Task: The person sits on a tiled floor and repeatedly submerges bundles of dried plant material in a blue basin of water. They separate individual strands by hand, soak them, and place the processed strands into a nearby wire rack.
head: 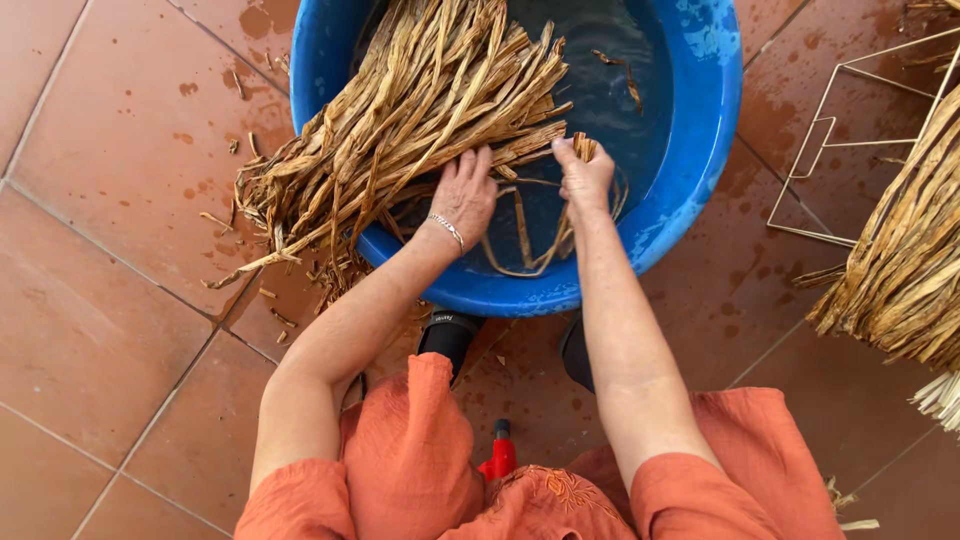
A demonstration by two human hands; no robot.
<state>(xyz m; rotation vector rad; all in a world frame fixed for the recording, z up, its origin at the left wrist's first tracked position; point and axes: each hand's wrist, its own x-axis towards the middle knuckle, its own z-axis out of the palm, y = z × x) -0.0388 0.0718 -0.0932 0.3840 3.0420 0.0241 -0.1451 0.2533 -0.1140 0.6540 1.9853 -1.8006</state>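
A big blue plastic tub [700, 130] holds water and a thick bundle of long dried straw-coloured leaves [420, 110] that hangs out over its left rim. My left hand [463, 195], with a thin bracelet at the wrist, lies flat with fingers spread on the bundle's lower edge. My right hand [585, 175] is closed on a few leaf strips [530, 235], whose ends curl down in the water near the tub's front wall. Two loose leaf bits [620, 70] float farther back.
A second bundle of dried leaves [905, 250] lies at the right on the wet terracotta tile floor [110, 200], beside a thin wire frame [850, 140]. Leaf scraps litter the tiles left of the tub. My dark shoes [450, 335] and orange clothing fill the bottom.
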